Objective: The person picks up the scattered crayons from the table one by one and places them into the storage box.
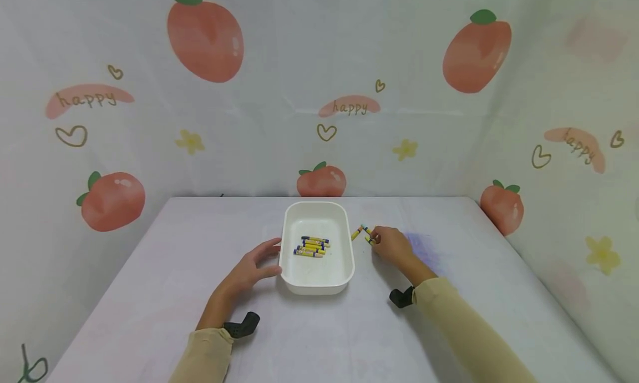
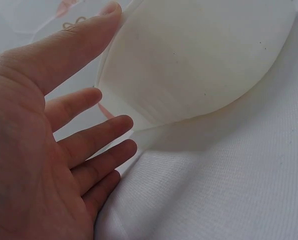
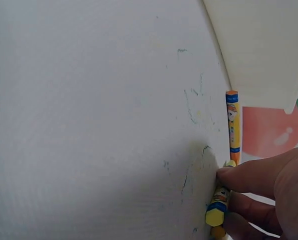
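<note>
A white rectangular tray (image 1: 317, 280) holds several crayons (image 1: 309, 253) lying side by side. At its left side, my left hand (image 1: 244, 269) is spread with fingers fairly straight. The left thumb (image 2: 96, 32) meets the tray wall (image 2: 203, 60) in the left wrist view. Right of the tray, my right hand (image 1: 394, 248) pinches a yellow crayon (image 3: 219, 200) between thumb and fingers, low over the table. An orange crayon (image 3: 233, 125) lies just beyond it, beside the tray. Part of another crayon (image 3: 218, 231) shows under the fingers.
White cloth covers the table (image 1: 199, 227), with a purple smudge (image 1: 424, 250) right of the right hand. Small dark marks (image 3: 191, 105) dot the cloth near the crayons. A fruit-printed curtain (image 1: 269, 122) hangs behind and at the sides.
</note>
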Action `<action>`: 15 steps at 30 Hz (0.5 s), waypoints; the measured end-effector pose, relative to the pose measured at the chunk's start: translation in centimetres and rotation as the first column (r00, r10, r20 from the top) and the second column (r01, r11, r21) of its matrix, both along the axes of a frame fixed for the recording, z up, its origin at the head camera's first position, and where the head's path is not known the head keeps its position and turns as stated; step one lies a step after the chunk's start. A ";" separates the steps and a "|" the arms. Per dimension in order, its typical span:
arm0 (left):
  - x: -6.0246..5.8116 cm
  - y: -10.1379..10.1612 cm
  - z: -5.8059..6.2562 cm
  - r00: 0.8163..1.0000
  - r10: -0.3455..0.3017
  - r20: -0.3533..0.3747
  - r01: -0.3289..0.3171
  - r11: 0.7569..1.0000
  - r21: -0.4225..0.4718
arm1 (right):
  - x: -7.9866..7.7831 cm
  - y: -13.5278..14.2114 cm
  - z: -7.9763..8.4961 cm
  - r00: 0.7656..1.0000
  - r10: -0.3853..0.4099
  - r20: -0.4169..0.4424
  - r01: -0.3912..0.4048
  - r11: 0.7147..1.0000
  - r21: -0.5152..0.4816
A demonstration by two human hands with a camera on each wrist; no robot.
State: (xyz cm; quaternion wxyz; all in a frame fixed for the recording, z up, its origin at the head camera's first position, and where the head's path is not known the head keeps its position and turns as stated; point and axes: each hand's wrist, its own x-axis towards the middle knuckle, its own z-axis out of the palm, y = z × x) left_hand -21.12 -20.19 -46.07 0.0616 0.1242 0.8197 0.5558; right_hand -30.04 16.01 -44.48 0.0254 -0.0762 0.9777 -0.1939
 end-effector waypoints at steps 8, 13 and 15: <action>-0.2 0.1 -0.2 1.000 0.001 0.010 0.000 1.000 -0.012 | 0.7 0.4 0.2 0.999 0.029 -0.035 -0.032 0.997 -0.064; -0.1 0.1 -0.1 1.000 0.003 0.009 -0.003 1.000 -0.014 | 0.9 0.7 0.9 0.996 0.070 -0.050 -0.076 0.988 -0.131; 0.0 0.1 0.0 1.000 0.007 0.015 -0.006 1.000 -0.012 | 0.9 0.8 1.0 0.996 0.077 -0.049 -0.083 0.984 -0.157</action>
